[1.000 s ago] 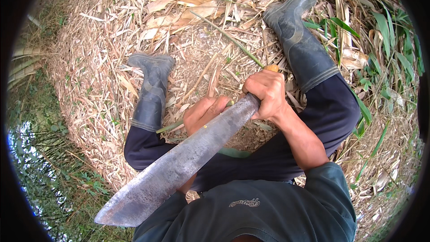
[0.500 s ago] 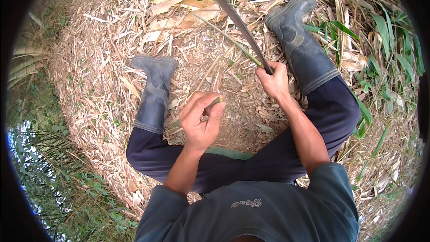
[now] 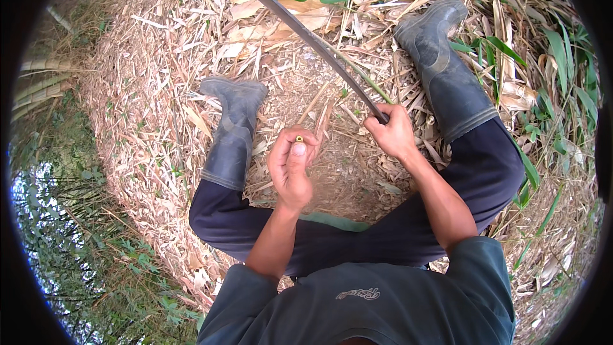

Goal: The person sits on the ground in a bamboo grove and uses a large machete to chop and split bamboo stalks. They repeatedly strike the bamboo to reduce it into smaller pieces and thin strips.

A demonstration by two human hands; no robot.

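Observation:
My left hand (image 3: 290, 176) is closed, with thumb and fingers pinching a short piece of green stem (image 3: 299, 138). Its cut end, pale yellow with a small hole, faces up, while the rest is hidden in the fingers. In my right hand (image 3: 394, 134) is the handle of a machete (image 3: 311, 39). Its long dark blade slants away to the far left, above the ground. Beside the blade runs a thin green stem (image 3: 368, 80); its near end shows close to my right hand, and I cannot tell whether the hand touches it.
Dry leaves and chips (image 3: 159, 89) litter the ground. My legs are spread in rubber boots, the left boot (image 3: 227, 131) and right boot (image 3: 436, 67) flanking my hands. Green leafy plants (image 3: 571, 76) grow at the right, and brush (image 3: 76, 217) at the left.
The machete's tip has swung left and lower in view. My left hand has turned, so the stem piece's cut end now faces up.

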